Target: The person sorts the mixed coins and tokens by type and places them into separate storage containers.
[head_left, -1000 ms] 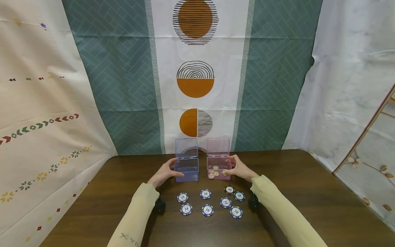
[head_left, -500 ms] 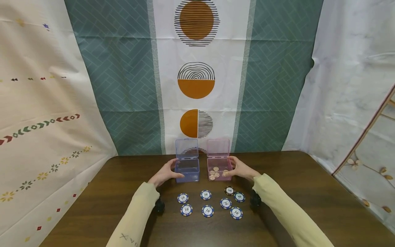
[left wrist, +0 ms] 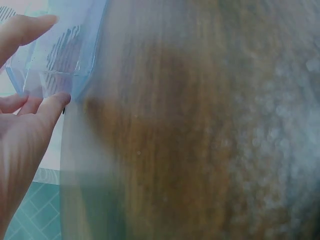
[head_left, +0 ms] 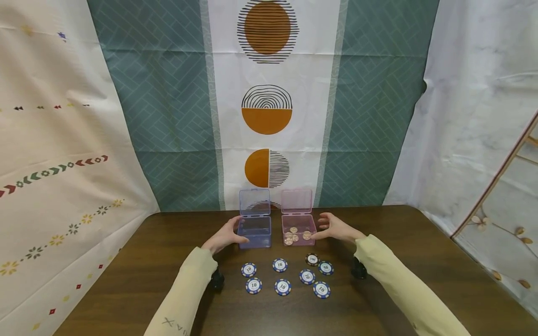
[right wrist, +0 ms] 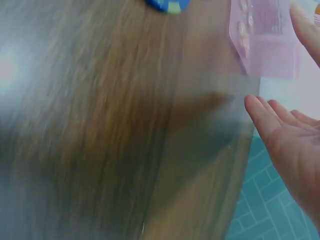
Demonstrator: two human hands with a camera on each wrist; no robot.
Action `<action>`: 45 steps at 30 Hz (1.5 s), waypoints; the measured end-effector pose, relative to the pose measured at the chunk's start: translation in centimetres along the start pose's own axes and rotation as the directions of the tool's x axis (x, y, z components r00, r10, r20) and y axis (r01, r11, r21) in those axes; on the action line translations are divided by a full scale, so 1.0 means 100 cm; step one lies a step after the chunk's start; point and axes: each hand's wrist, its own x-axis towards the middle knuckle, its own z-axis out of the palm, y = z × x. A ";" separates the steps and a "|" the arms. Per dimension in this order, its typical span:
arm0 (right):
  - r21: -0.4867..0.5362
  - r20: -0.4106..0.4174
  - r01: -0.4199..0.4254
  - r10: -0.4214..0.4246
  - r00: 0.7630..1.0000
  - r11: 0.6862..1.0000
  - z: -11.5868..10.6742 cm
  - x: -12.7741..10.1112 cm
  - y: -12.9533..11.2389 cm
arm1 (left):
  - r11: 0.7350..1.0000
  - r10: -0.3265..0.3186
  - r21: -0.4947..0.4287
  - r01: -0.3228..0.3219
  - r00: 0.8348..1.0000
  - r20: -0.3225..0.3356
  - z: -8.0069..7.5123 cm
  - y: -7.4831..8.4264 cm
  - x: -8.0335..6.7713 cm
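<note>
A clear blue plastic box [head_left: 256, 241] stands on the table with its lid raised, and no contents show inside. My left hand [head_left: 227, 236] grips its left side, thumb at the front and fingers at the back; the left wrist view shows the thumb [left wrist: 35, 27] over the box. Beside it is a pink plastic box [head_left: 286, 224], lid also raised, holding several gold-coloured coins [head_left: 293, 230]. My right hand [head_left: 336, 228] is just right of the pink box, fingers spread. In the right wrist view a gap shows between those fingers [right wrist: 267, 115] and the pink box.
Several poker chips [head_left: 283, 287] lie on the dark wooden table [head_left: 273, 317] in front of the boxes, mostly marked 10. A 50 chip [head_left: 326, 268] and a 100 chip [head_left: 312, 259] are near the right forearm. A patterned cloth [head_left: 269, 70] hangs behind the table.
My right hand has let go of the pink box and moved away to the right. My left hand and both boxes have stayed in place.
</note>
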 end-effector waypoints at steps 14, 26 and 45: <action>-0.193 0.157 0.117 -0.087 0.984 0.974 -0.016 -0.022 0.002 | 0.998 0.019 0.059 -0.019 1.000 0.013 -0.003 -0.001 -0.003; -0.130 0.349 0.215 -0.158 0.924 0.968 -0.006 -0.036 0.008 | 0.997 0.003 0.080 -0.004 1.000 0.007 -0.002 -0.001 -0.001; -0.255 0.350 0.236 -0.139 0.927 0.938 0.002 -0.046 0.013 | 0.998 0.022 0.065 -0.023 1.000 0.016 -0.004 0.009 -0.009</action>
